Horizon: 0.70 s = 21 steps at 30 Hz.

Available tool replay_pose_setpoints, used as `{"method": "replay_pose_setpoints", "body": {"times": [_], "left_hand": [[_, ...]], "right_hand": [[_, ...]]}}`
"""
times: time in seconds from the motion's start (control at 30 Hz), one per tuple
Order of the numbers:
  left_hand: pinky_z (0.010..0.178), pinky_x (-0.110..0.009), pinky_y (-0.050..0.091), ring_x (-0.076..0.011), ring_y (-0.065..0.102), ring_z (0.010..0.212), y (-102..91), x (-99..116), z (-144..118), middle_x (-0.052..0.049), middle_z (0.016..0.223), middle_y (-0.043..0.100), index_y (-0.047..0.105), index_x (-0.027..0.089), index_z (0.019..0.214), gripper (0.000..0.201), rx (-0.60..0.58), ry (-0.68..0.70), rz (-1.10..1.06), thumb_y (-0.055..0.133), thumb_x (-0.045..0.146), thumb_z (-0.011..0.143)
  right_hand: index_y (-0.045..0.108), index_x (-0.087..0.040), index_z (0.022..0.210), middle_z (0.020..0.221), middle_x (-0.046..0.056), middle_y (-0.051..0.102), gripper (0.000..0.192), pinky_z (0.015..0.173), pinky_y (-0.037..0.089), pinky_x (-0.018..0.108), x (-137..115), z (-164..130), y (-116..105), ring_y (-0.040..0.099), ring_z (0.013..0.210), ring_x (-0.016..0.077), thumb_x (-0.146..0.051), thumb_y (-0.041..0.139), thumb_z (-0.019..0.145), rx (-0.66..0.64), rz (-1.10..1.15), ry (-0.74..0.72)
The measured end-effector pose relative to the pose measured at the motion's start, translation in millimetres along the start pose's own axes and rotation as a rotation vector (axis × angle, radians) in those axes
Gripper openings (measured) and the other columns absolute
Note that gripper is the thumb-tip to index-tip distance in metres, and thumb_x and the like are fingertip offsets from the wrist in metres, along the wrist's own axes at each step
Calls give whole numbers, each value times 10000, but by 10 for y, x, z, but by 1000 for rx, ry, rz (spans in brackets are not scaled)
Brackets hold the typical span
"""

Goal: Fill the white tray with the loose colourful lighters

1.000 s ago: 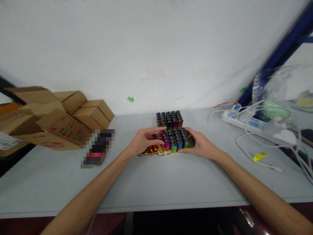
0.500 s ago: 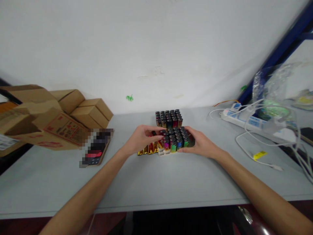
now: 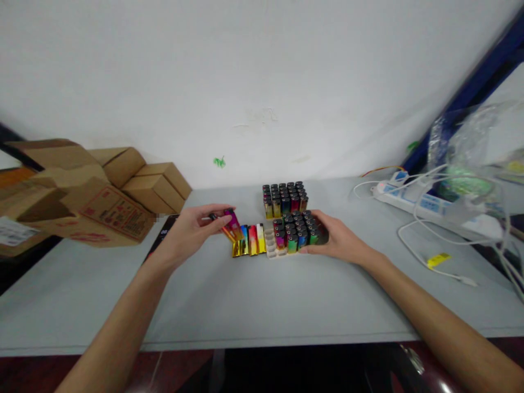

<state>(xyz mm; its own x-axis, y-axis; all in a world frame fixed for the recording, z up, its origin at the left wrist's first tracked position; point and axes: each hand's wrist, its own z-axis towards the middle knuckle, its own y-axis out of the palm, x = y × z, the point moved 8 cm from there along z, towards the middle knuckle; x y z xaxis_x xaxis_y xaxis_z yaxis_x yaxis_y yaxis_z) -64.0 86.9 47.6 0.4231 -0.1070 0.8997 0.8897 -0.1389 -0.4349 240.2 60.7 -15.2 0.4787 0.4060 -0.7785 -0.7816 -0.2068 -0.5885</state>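
Observation:
My left hand (image 3: pixel 192 232) pinches a purple lighter (image 3: pixel 232 221) together with a second, orange-gold one beside it, both tilted over the table. Just beneath them lies a row of shiny metallic strips (image 3: pixel 254 240) in gold, blue and red; whether these are lighters or loose sleeves I cannot tell. My right hand (image 3: pixel 335 236) is curled round the right side of a block of upright black-topped lighters (image 3: pixel 301 229). They stand in a white tray (image 3: pixel 271 246), whose left column shows bare sockets. Behind it stands a second block of lighters (image 3: pixel 285 199).
Cardboard boxes (image 3: pixel 108 210) are piled at the left. A phone (image 3: pixel 161 234) lies partly behind my left hand. On the right, a white power strip (image 3: pixel 440 210) with tangled cables (image 3: pixel 417 256) lies along the table, near a clear plastic bag (image 3: pixel 458 164).
My left hand has moved left, from the tray's edge to beyond the metallic strips, carrying lighters. The tray's left sockets are now uncovered. My right hand stays at the block.

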Motion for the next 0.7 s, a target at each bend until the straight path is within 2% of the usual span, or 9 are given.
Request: {"method": "replay_pose_setpoints", "body": {"times": [0.13,0.23,0.33,0.47,0.7], "left_hand": [[613,-314,614,-226,727,704,-220,-281,-82,-63,809,784,773,159,1205,648,-78,-75,286,775,637,768],[597,-309,567,-240,714,693,-247,-355,-53,-70,792,785,793,187,1113,598,-56,-51,513,721,677,778],[656,-329,547,-254,707,677,-162,-336,6,-61,736,781,792,212,1038,588,-36,-17,631,692,730,779],[760,-354,545,-260,726,695,-64,-343,73,-66,755,803,759,200,1039,640,-17,-4,636,685,776,769],[753,-340,584,-259,780,796,-82,-425,28,-100,972,821,714,206,1154,695,97,3,540,703,783,767]], "right_hand": [[560,-204,1314,1066,69,714,759,740,587,372,-10,10,-11,678,877,261,-567,891,735,-20,6,-8],[570,-206,1310,1062,66,714,742,748,593,375,0,9,-41,685,885,262,-552,891,737,-19,-7,-6],[586,-207,1289,1091,73,719,727,760,602,379,15,2,-80,687,907,265,-546,897,726,-3,-10,-9],[579,-207,1308,1132,75,721,731,767,605,374,40,-5,-102,693,913,257,-532,897,735,-2,9,-9],[587,-208,1295,1092,69,730,682,745,605,373,51,-9,-99,696,873,254,-523,878,765,1,-17,-15]]}}
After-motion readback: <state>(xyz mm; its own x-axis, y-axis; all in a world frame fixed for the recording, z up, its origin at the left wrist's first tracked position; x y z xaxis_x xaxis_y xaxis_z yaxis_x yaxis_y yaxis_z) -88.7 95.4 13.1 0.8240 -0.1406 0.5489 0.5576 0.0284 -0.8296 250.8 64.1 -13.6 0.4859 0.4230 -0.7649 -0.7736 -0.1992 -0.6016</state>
